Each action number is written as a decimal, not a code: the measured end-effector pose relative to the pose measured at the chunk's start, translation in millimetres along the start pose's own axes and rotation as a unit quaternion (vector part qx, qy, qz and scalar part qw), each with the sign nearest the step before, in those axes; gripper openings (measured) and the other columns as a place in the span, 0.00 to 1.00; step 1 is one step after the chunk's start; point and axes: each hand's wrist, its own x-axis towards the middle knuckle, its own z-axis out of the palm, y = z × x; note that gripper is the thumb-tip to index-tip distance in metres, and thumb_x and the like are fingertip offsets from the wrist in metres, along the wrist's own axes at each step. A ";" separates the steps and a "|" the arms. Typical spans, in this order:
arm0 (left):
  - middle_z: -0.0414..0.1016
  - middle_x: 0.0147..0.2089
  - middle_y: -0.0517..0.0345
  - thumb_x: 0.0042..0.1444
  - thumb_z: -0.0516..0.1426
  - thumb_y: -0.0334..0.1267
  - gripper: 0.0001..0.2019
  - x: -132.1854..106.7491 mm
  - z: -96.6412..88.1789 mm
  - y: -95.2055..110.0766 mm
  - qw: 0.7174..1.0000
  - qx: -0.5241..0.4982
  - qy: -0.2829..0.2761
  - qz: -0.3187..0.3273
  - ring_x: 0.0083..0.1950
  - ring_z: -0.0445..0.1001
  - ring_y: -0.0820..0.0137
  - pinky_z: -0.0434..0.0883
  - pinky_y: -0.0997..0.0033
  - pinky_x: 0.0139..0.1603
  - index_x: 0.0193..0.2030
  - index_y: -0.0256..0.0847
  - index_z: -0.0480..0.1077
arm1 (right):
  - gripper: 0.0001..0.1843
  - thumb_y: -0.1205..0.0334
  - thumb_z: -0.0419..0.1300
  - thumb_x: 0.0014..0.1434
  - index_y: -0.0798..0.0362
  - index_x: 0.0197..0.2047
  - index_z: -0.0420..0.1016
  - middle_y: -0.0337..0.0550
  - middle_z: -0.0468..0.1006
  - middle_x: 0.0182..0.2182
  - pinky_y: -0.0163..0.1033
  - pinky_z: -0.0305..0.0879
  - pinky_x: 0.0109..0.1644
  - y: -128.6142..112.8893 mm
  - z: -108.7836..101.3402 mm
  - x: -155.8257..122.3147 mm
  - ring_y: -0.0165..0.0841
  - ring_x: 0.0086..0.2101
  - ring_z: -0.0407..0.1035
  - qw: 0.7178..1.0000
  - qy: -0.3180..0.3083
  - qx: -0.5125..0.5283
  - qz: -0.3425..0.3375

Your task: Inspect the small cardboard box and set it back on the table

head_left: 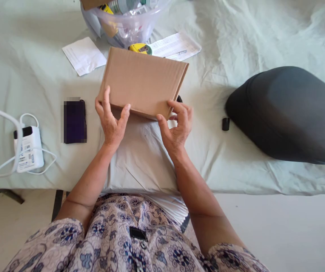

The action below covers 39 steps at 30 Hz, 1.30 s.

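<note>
A flat brown cardboard box [145, 81] is held over the cloth between both my hands, tilted with its broad face toward me. At its near left corner, my left hand [111, 121] grips the edge, thumb and fingers on the cardboard. My right hand [177, 122] holds the near right corner, the thumb on the near edge and the fingers along the side. Just behind the box's far edge lies a yellow tape measure [140, 48], partly covered. A small dark object [179, 99] peeks out beside the right fingers, mostly hidden.
A clear plastic tub [142, 28] of mixed items stands at the back. Papers [84, 56] and a pen [176, 54] lie near it. To the left are a dark phone-like object [76, 121] and a white power bank [32, 151] with cables; to the right, a large black rounded object [287, 113] and a small black cap [225, 124].
</note>
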 end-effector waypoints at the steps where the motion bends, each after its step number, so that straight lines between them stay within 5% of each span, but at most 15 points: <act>1: 0.55 0.76 0.43 0.64 0.57 0.66 0.38 1.2 -0.7 -1.9 1.000 -0.002 -0.003 -0.008 0.81 0.51 0.50 0.51 0.43 0.81 0.73 0.49 0.58 | 0.24 0.38 0.59 0.68 0.45 0.58 0.75 0.49 0.76 0.46 0.47 0.78 0.43 -3.3 0.4 -1.3 0.42 0.47 0.72 1.000 -0.007 0.009 -0.010; 5: 0.50 0.79 0.47 0.68 0.48 0.67 0.34 -0.2 2.1 -2.5 0.999 -0.013 -0.022 -0.025 0.83 0.45 0.52 0.48 0.46 0.82 0.72 0.48 0.63 | 0.18 0.49 0.59 0.71 0.47 0.58 0.76 0.44 0.78 0.37 0.45 0.79 0.44 -19.2 5.9 -9.1 0.36 0.36 0.74 0.989 -0.081 0.083 -0.089; 11: 0.50 0.80 0.50 0.71 0.43 0.65 0.32 -16.2 10.8 16.0 0.995 -0.013 -0.085 0.044 0.81 0.52 0.57 0.56 0.52 0.80 0.68 0.51 0.69 | 0.25 0.57 0.51 0.74 0.48 0.71 0.64 0.51 0.80 0.56 0.46 0.82 0.51 -27.5 13.4 -13.5 0.38 0.50 0.77 0.958 -0.209 0.143 -0.133; 17: 0.58 0.77 0.43 0.72 0.46 0.62 0.29 -25.0 17.5 21.5 0.990 0.008 -0.110 0.093 0.79 0.58 0.54 0.63 0.51 0.76 0.67 0.46 0.69 | 0.22 0.58 0.47 0.75 0.47 0.67 0.72 0.47 0.83 0.49 0.40 0.80 0.48 -22.5 10.6 -10.7 0.34 0.40 0.79 0.983 -0.147 0.060 -0.095; 25: 0.72 0.69 0.47 0.73 0.44 0.60 0.28 -17.7 13.7 11.9 0.995 -0.024 -0.070 0.062 0.73 0.69 0.60 0.64 0.57 0.77 0.66 0.46 0.69 | 0.27 0.44 0.48 0.74 0.47 0.67 0.72 0.47 0.82 0.47 0.46 0.79 0.48 5.1 -0.8 3.0 0.35 0.35 0.76 0.998 -0.066 0.015 -0.004; 30: 0.75 0.66 0.49 0.74 0.45 0.59 0.27 -9.9 6.2 11.2 0.995 -0.049 -0.061 0.054 0.70 0.72 0.61 0.68 0.59 0.75 0.65 0.45 0.70 | 0.28 0.38 0.54 0.71 0.48 0.59 0.79 0.43 0.78 0.35 0.45 0.77 0.43 21.5 -11.3 14.2 0.34 0.32 0.71 0.998 -0.012 -0.005 0.057; 33: 0.75 0.66 0.50 0.72 0.46 0.62 0.28 -6.7 3.1 10.1 0.996 -0.060 -0.055 0.029 0.69 0.73 0.60 0.69 0.58 0.74 0.66 0.47 0.69 | 0.28 0.34 0.56 0.69 0.48 0.52 0.82 0.42 0.76 0.33 0.42 0.75 0.41 26.2 -9.6 15.7 0.33 0.33 0.71 0.997 -0.005 0.010 0.071; 39: 0.73 0.68 0.53 0.70 0.47 0.66 0.30 -4.5 4.1 3.4 0.996 -0.089 -0.016 -0.021 0.67 0.74 0.59 0.75 0.55 0.69 0.67 0.51 0.69 | 0.31 0.30 0.55 0.68 0.44 0.56 0.80 0.44 0.77 0.41 0.42 0.76 0.43 27.8 -2.3 13.5 0.36 0.41 0.76 0.996 -0.011 0.054 0.073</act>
